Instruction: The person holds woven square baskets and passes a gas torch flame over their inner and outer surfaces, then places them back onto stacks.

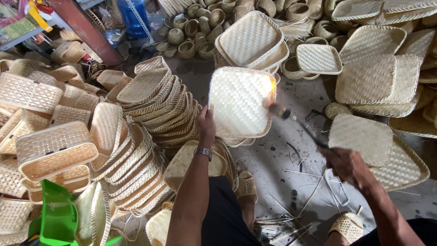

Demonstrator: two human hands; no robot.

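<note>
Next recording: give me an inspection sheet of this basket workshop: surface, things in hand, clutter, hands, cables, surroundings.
Surface: grey concrete floor, dark-spotted, strewn with bamboo strips.
Job's things: square pale woven bamboo tray, held up; thin dark torch-like tool, orange glow at the tray's edge.
Clutter: leaning stack of woven trays; lidded woven boxes; green plastic object.
Grippers: left hand grips the tray; right hand holds the tool.
Cables: nothing seen.
Surroundings: small round woven baskets; blue water bottle.

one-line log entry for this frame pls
left hand: holds woven tray | right hand: holds torch wand, flame at tray rim
</note>
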